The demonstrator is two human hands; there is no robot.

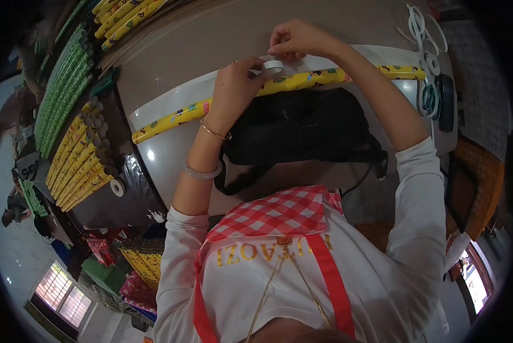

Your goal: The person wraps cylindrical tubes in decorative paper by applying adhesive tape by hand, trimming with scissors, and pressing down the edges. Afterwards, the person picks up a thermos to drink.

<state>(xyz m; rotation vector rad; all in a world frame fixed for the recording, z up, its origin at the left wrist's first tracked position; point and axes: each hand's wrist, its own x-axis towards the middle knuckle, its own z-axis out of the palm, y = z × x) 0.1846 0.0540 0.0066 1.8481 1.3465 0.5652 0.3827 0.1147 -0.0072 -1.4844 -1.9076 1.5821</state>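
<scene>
My left hand (pixel 237 86) holds a small white roll of tape (pixel 272 67) between thumb and fingers. Just beyond the roll, my right hand (pixel 293 43) has its fingers pinched together; whatever they grip is too small to make out. Below both hands lies a long yellow tube (pixel 179 116) with a colourful printed pattern, stretching across the work surface from left to right. My left wrist and hand cover part of it, and my right forearm crosses it further right. A black cloth bag (pixel 296 126) lies on the near side of the tube.
Stacked green tubes (pixel 68 91) and yellow tubes (pixel 82 163) fill the left side, near another white roll (pixel 117 187). At the right end hang white strips (pixel 417 26), beside a dark oblong object (pixel 446 103). Other people are at far left.
</scene>
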